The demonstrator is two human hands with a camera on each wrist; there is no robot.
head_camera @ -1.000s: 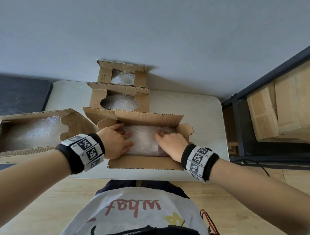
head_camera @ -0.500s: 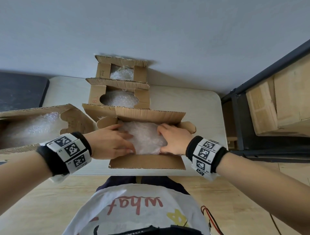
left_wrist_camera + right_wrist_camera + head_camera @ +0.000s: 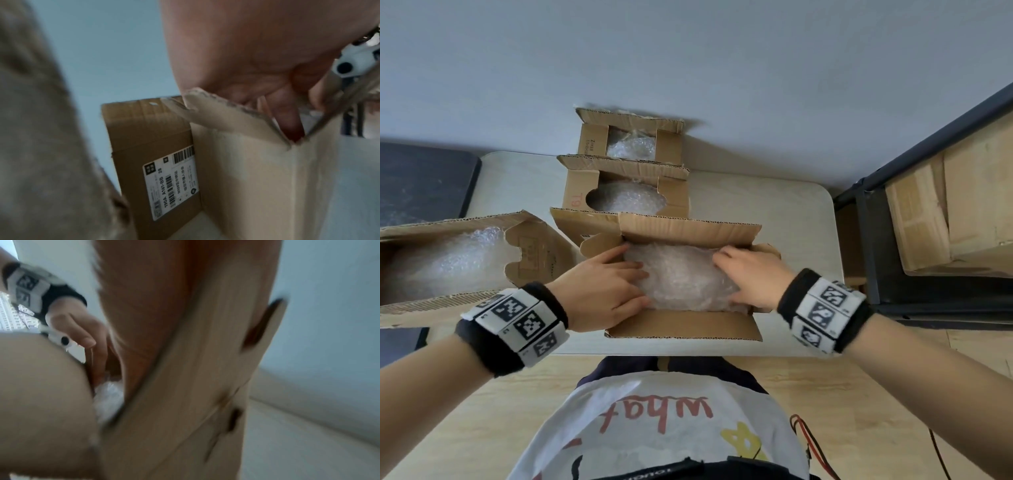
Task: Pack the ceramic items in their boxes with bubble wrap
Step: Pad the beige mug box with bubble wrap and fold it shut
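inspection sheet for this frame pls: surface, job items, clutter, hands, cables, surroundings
Surface: pale table carries four open cardboard boxes.
Job's things: near box holds a bubble-wrapped bundle; left box, middle box and far box each show bubble wrap inside. Ceramics themselves hidden by the wrap.
Clutter: nothing seen.
Hands: left hand and right hand rest on either side of the bundle, fingers extended against it.
Cables: red and black cables hang by the person's right hip.
Surroundings: dark metal shelf on the right with cartons; dark panel on the left; plain wall behind.
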